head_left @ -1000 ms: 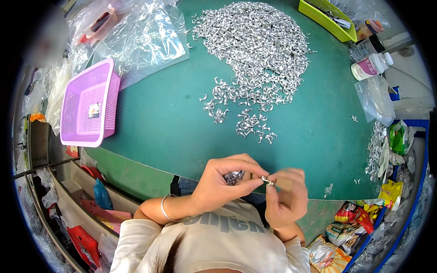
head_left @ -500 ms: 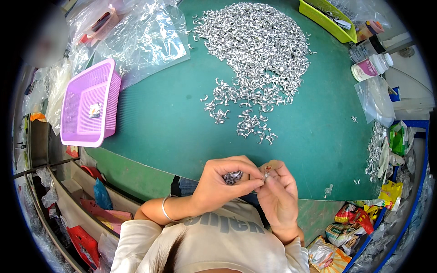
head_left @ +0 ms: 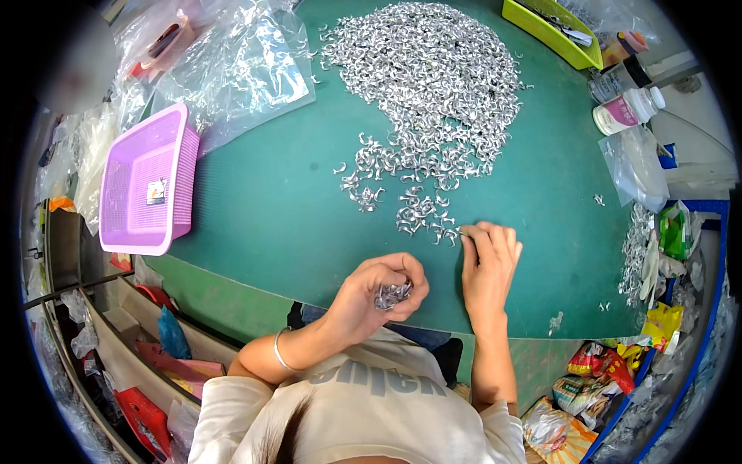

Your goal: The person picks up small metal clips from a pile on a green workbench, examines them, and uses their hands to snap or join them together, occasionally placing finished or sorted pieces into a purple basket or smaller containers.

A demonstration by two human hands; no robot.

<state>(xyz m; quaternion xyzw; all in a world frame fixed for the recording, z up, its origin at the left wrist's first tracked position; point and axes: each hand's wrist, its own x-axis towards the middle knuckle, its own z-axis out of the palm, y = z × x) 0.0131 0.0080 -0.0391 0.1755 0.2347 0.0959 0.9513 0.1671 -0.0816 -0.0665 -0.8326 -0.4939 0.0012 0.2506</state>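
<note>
My left hand [head_left: 377,289] is curled around a clump of small silvery metal pieces [head_left: 393,295], which shows between the fingers and thumb, above the table's near edge. My right hand [head_left: 491,259] reaches over the table, thumb and fingertips drawn together at the near right end of a small cluster of curved metal pieces [head_left: 421,213]. Whether a piece is between these fingertips is too small to tell. Beyond that cluster spreads a large pile of the same shiny, hook-like pieces [head_left: 433,69].
On the green table [head_left: 263,209] a purple basket [head_left: 184,182] stands at left, beside clear plastic bags [head_left: 247,77]. A yellow-green tray [head_left: 553,35] and a white bottle [head_left: 627,110] are at far right. More metal pieces [head_left: 638,255] lie along the right edge. Drawers [head_left: 116,325] sit lower left.
My right hand has left my left hand and moved forward to the small cluster. My left hand has turned slightly, so the clump in it shows more. The view has shifted a little.
</note>
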